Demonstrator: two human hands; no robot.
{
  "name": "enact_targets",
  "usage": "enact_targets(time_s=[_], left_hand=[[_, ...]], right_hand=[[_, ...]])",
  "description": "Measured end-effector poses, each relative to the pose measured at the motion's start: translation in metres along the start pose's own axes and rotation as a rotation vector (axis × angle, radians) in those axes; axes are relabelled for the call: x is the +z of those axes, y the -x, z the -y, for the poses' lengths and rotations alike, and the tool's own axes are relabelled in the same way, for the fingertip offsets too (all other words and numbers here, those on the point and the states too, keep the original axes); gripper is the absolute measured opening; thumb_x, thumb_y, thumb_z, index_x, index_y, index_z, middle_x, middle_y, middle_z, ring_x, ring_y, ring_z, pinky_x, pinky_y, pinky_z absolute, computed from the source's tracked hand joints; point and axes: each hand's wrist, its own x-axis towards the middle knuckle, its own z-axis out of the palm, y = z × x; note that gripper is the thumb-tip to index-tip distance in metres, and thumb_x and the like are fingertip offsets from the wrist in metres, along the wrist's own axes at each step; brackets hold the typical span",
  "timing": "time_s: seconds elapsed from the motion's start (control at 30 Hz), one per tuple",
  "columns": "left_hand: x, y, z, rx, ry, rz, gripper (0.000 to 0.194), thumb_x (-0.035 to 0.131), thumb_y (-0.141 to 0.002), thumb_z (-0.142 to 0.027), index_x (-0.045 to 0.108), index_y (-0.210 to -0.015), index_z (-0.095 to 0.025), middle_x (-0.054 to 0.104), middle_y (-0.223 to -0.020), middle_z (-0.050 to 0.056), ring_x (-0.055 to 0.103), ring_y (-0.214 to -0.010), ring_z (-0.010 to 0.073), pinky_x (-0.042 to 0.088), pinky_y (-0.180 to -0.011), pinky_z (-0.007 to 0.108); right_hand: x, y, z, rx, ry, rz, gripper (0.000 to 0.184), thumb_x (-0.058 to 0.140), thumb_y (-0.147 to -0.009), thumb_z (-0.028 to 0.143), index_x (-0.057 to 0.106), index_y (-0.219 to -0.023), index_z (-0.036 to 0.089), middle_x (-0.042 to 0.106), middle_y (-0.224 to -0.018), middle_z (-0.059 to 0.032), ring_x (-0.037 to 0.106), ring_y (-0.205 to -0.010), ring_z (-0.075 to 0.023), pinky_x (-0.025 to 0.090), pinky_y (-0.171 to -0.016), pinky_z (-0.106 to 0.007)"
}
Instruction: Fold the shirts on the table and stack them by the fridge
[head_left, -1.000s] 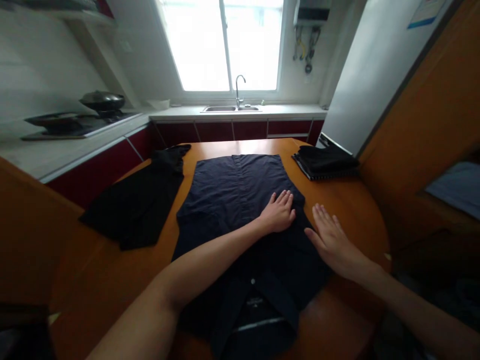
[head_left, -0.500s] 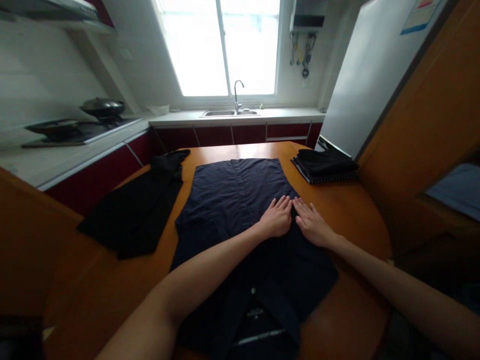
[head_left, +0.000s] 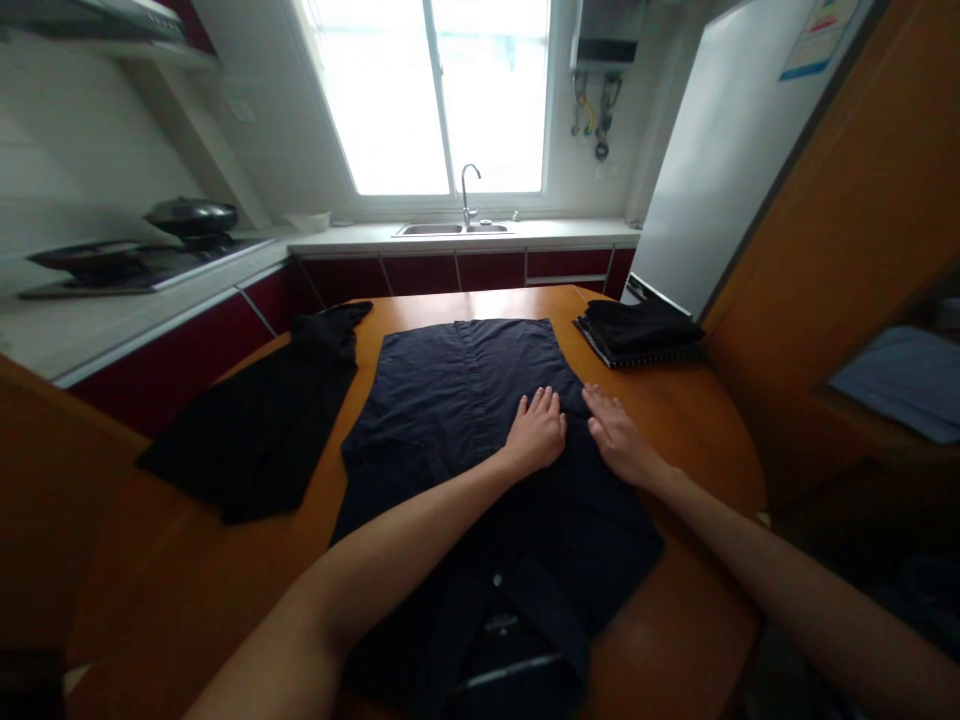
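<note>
A dark navy button-up shirt [head_left: 427, 390] is spread on the wooden table [head_left: 697, 430], its collar [head_left: 555, 600] and a white button toward me. My left hand [head_left: 537, 432] lies flat on the shirt, right of the button strip, with its fingers stretched out. Beside it, my right hand [head_left: 616, 432] rests open along the shirt's right edge, fingers extended and pointing away from me. A small gap separates the two hands. Neither one grips the cloth.
At the table's left lies a black garment [head_left: 262, 430], loosely laid out. A stack of folded dark clothes [head_left: 637, 332] sits at the far right. Beyond are a sink [head_left: 431, 229], a stove with a pan [head_left: 191, 215] and a fridge [head_left: 720, 170].
My right hand has come in from the right onto the shirt's right edge. My left hand stays on the cloth, at first close to the right, now slightly apart from it.
</note>
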Motion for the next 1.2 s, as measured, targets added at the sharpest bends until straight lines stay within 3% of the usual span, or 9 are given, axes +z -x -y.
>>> enact_targets(time_s=[0.1, 0.27, 0.4, 0.53, 0.63, 0.73, 0.93, 1.1, 1.2], left_hand=[[0.001, 0.001, 0.002, 0.021, -0.016, -0.01, 0.054, 0.028, -0.103, -0.028, 0.04, -0.15, -0.004, 0.035, -0.16, 0.017, 0.027, -0.151, 0.027, 0.023, -0.122, 0.047], [0.003, 0.001, 0.004, 0.045, -0.04, 0.0, 0.055, 0.029, -0.101, -0.027, 0.039, -0.15, -0.003, 0.034, -0.16, 0.019, 0.027, -0.151, 0.0286, 0.023, -0.121, 0.048], [0.002, 0.001, 0.004, 0.038, -0.032, 0.011, 0.055, 0.028, -0.102, -0.028, 0.039, -0.15, -0.004, 0.033, -0.161, 0.019, 0.026, -0.151, 0.0283, 0.023, -0.121, 0.048], [-0.003, -0.001, 0.002, 0.012, 0.0, 0.0, 0.055, 0.029, -0.102, -0.027, 0.037, -0.152, -0.005, 0.033, -0.161, 0.018, 0.026, -0.151, 0.0277, 0.023, -0.122, 0.048], [-0.009, -0.002, 0.0, 0.121, 0.024, -0.06, 0.056, 0.031, -0.102, -0.027, 0.031, -0.156, -0.011, 0.028, -0.164, 0.012, 0.019, -0.153, 0.0244, 0.02, -0.123, 0.046], [-0.009, -0.001, -0.001, 0.296, 0.031, 0.023, 0.054, 0.031, -0.104, -0.034, 0.032, -0.156, -0.023, 0.027, -0.165, 0.004, 0.016, -0.154, 0.0247, 0.018, -0.123, 0.052], [-0.006, -0.002, 0.002, 0.262, 0.053, 0.149, 0.056, 0.026, -0.105, -0.034, 0.025, -0.158, -0.018, 0.026, -0.165, 0.007, 0.018, -0.154, 0.028, 0.018, -0.121, 0.058], [-0.041, -0.015, 0.008, 0.26, 0.125, 0.279, 0.054, 0.028, -0.105, -0.029, 0.025, -0.157, -0.016, 0.022, -0.166, 0.012, 0.016, -0.154, 0.0284, 0.027, -0.119, 0.056], [-0.079, -0.01, 0.017, 0.265, 0.117, 0.225, 0.054, 0.03, -0.105, -0.031, 0.025, -0.157, -0.016, 0.028, -0.164, 0.013, 0.02, -0.153, 0.028, 0.028, -0.119, 0.053]], right_hand=[[0.005, 0.003, 0.016, -0.059, 0.115, 0.191, 0.062, 0.028, -0.101, 0.035, 0.029, -0.158, 0.012, 0.026, -0.164, -0.0128, 0.019, -0.153, -0.0238, 0.017, -0.123, -0.053], [0.004, 0.001, 0.018, 0.094, 0.172, 0.275, 0.067, 0.025, -0.103, 0.047, 0.024, -0.159, 0.01, 0.017, -0.166, -0.0141, 0.013, -0.154, -0.0259, 0.012, -0.122, -0.058], [0.001, -0.002, 0.001, 0.277, 0.132, 0.191, 0.07, 0.02, -0.104, 0.051, 0.025, -0.158, 0.007, 0.021, -0.165, -0.0184, 0.015, -0.154, -0.0286, 0.012, -0.122, -0.059], [-0.005, -0.005, -0.014, 0.395, 0.032, -0.018, 0.067, 0.014, -0.104, 0.043, 0.026, -0.157, 0.004, 0.024, -0.164, -0.02, 0.018, -0.153, -0.0288, 0.017, -0.121, -0.058], [-0.008, -0.004, -0.012, 0.352, 0.026, -0.141, 0.063, 0.016, -0.103, 0.035, 0.023, -0.158, 0.003, 0.024, -0.164, -0.0187, 0.018, -0.153, -0.0268, 0.019, -0.122, -0.055], [-0.005, 0.001, 0.0, 0.226, 0.049, -0.168, 0.062, 0.019, -0.101, 0.027, 0.02, -0.159, 0.006, 0.025, -0.164, -0.0172, 0.018, -0.153, -0.0258, 0.021, -0.121, -0.055], [0.013, 0.015, 0.022, 0.058, 0.106, -0.012, 0.062, 0.025, -0.101, 0.031, 0.024, -0.159, 0.009, 0.027, -0.164, -0.0162, 0.021, -0.152, -0.0269, 0.02, -0.121, -0.056], [0.022, 0.019, 0.021, 0.083, 0.205, 0.12, 0.062, 0.026, -0.101, 0.037, 0.037, -0.153, 0.005, 0.033, -0.161, -0.018, 0.027, -0.151, -0.0281, 0.022, -0.122, -0.053], [0.024, 0.02, 0.016, 0.067, 0.215, 0.108, 0.063, 0.025, -0.102, 0.039, 0.039, -0.152, 0.004, 0.033, -0.161, -0.0182, 0.026, -0.151, -0.028, 0.023, -0.122, -0.053]])
